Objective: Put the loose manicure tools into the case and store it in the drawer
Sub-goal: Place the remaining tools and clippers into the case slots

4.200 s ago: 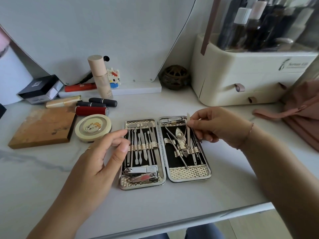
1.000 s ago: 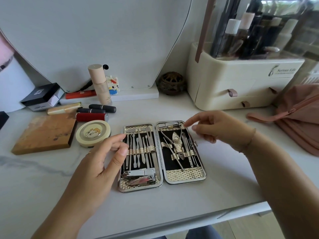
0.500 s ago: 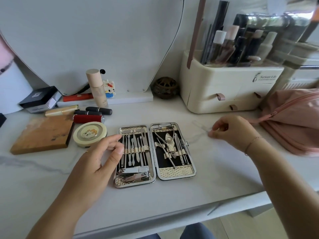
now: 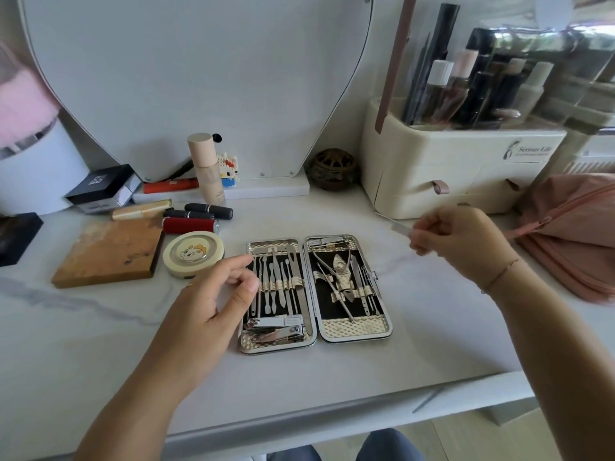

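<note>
Right hand (image 4: 462,242) pinches a thin, flat, pale metal nail tool (image 4: 397,226) between thumb and fingertips, above the white marble-veined tabletop (image 4: 432,327), right of the case. Left hand (image 4: 213,294) hovers at the case's left edge, fingers loosely bent and apart, gripping nothing I can see. I read the rectangular chrome-rimmed manicure case (image 4: 356,331) as lying flat and open: black lining, gold embossed pads, steel tools (image 4: 281,281) strapped in both halves, clippers (image 4: 276,322) in the left. Behind stands a cream plastic drawer organiser (image 4: 432,174).
</note>
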Tool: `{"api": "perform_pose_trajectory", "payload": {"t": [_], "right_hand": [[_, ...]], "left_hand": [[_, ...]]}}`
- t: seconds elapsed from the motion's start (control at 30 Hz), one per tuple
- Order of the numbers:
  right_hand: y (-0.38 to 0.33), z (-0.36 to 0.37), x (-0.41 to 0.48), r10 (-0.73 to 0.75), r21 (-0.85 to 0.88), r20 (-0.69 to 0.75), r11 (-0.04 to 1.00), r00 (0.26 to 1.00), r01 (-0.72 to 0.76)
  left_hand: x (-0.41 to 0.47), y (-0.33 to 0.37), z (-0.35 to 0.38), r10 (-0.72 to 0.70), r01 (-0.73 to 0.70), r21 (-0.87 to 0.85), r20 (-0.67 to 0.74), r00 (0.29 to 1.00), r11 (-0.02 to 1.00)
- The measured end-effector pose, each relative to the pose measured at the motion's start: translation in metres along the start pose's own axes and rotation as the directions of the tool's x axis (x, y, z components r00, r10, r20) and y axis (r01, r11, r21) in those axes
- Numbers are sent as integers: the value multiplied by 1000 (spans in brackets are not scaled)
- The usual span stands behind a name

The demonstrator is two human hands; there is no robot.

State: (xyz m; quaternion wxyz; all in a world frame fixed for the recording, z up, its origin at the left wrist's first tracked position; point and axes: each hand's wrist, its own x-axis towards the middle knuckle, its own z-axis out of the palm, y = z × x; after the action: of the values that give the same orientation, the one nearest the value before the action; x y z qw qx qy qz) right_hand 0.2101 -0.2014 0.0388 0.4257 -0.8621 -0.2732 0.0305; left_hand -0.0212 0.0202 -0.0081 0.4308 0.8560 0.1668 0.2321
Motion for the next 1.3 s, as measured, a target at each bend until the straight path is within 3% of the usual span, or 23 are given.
{"api": "perform_pose_trajectory", "payload": {"t": [0.13, 0.3, 0.63, 1.3], "right_hand": [[-36, 15, 9, -104, 323, 199, 946, 974, 35], [-54, 48, 27, -150, 215, 437, 975, 887, 59], [-59, 61, 56, -189, 29, 402, 981, 896, 194], [-59, 69, 54, -285, 1, 513, 943, 810, 332]], "left_hand": [[0, 1, 0, -1, 1, 2, -3, 1000, 1000], [0, 1, 0, -11, 11, 15, -3, 1000, 1000], [0, 0, -1, -3, 3, 20, 0, 1000, 1000], [1, -5, 1, -52, 53, 35, -16, 999, 998]]}}
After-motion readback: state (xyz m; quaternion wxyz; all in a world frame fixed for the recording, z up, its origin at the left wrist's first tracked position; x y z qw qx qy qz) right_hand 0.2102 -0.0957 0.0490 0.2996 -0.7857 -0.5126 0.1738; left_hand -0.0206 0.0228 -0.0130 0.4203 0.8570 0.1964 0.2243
